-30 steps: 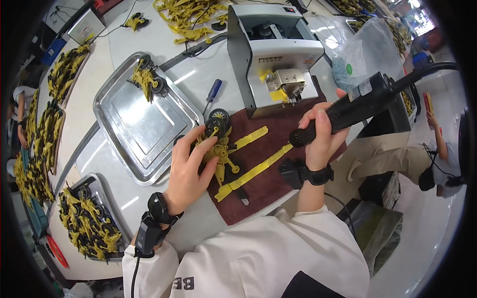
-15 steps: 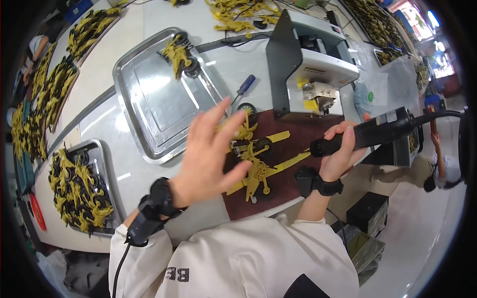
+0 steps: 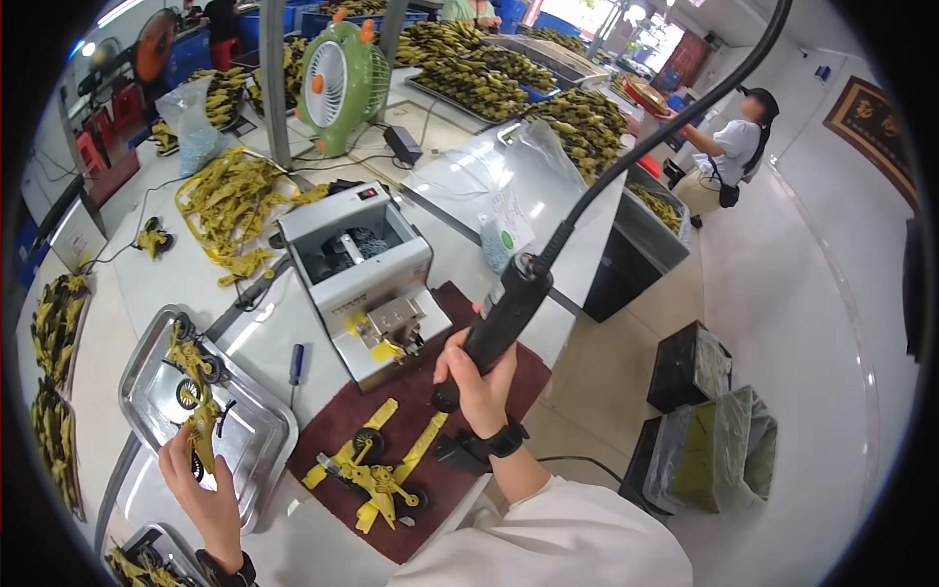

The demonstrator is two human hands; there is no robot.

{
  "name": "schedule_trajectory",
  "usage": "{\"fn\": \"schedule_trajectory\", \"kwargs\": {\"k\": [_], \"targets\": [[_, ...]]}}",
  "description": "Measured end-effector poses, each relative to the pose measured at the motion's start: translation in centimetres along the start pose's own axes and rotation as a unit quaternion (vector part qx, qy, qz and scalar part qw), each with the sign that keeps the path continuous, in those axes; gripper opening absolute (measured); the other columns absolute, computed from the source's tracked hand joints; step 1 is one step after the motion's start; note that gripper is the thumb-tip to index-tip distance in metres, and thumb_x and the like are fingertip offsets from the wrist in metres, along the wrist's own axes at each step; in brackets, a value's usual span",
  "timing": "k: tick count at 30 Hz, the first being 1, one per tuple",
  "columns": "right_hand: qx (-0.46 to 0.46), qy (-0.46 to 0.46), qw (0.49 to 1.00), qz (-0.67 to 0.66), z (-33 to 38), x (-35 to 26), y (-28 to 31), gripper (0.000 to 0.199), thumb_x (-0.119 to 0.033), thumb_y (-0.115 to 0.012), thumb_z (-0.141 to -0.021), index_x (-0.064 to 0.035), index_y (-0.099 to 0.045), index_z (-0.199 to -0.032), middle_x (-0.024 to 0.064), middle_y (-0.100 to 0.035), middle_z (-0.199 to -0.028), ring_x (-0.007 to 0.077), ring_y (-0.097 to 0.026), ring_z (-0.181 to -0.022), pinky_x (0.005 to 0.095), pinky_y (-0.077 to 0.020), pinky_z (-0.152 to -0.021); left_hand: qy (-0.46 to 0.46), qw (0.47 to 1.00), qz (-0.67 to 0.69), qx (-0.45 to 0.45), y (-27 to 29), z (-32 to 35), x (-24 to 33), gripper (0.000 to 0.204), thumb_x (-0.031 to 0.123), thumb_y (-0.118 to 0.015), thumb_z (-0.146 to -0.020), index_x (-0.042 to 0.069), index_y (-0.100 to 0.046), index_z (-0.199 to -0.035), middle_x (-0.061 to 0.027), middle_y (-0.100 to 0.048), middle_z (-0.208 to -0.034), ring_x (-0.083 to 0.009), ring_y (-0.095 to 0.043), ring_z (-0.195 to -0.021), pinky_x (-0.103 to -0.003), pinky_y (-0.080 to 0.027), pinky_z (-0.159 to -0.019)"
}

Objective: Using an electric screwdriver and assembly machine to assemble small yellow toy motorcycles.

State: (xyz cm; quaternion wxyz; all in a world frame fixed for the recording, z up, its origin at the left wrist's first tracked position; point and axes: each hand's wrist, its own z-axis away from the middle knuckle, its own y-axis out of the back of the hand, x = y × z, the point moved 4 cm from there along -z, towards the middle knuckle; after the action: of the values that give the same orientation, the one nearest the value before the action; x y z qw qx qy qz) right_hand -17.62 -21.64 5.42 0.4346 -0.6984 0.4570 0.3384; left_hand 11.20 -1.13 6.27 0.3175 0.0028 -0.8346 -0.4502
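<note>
My left hand is closed on a yellow toy motorcycle with black wheels, over the metal tray. Farther back in that tray lies another yellow toy motorcycle. My right hand grips a black electric screwdriver, its cord rising from the top and its tip end low over the dark red mat. On the mat lies a partly built yellow toy motorcycle beside strips of yellow tape. Just behind the mat stands a grey box-shaped screw feeder.
A blue-handled screwdriver lies between tray and feeder. Behind are a pile of yellow parts, a green fan and a plastic bag. Black bins stand on the floor at right. A person stands farther off.
My view has swung to the right and up. My left hand, earlier open above the mat, is now at the tray with a toy motorcycle. The right hand still holds the electric screwdriver.
</note>
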Motion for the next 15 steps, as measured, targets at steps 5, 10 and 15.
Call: {"fn": "schedule_trajectory", "kwargs": {"k": [5,10,15], "targets": [[-0.003,-0.005,1.0,0.012,-0.5,0.3,-0.9,0.057,-0.002,-0.057,-0.084,0.0,-0.031,-0.134,0.0074,-0.055,-0.078,0.015,-0.057,-0.058,0.0273,-0.0479,-0.054,-0.05,0.998,-0.013,-0.043,-0.1,2.6,4.4,0.076,0.027,-0.076,-0.066,0.004,-0.043,-0.131,-0.0219,-0.041,-0.131,-0.0413,-0.034,-0.125,-0.051,-0.025,-0.104],[-0.02,0.009,0.999,0.026,-0.3,-0.1,-1.3,0.056,-0.002,-0.057,-0.084,0.0015,-0.03,-0.133,0.0072,-0.054,-0.078,0.0154,-0.057,-0.057,0.0279,-0.0486,-0.054,-0.158,0.957,0.011,-0.243,-5.1,5.2,10.6,0.09,0.056,-0.075,-0.06,0.005,-0.047,-0.129,-0.0252,-0.035,-0.135,-0.0464,-0.029,-0.128,-0.061,-0.018,-0.103],[-0.015,0.02,0.999,0.023,0.6,-0.4,-1.1,0.059,-0.002,-0.056,-0.083,0.0018,-0.026,-0.134,0.0068,-0.053,-0.075,0.0156,-0.056,-0.056,0.0291,-0.0495,-0.054,-0.18,0.962,0.022,-0.205,-6.6,5.3,9.6,0.081,0.051,-0.074,-0.062,0.006,-0.051,-0.125,-0.0207,-0.045,-0.126,-0.0399,-0.037,-0.123,-0.058,-0.022,-0.101]]}}
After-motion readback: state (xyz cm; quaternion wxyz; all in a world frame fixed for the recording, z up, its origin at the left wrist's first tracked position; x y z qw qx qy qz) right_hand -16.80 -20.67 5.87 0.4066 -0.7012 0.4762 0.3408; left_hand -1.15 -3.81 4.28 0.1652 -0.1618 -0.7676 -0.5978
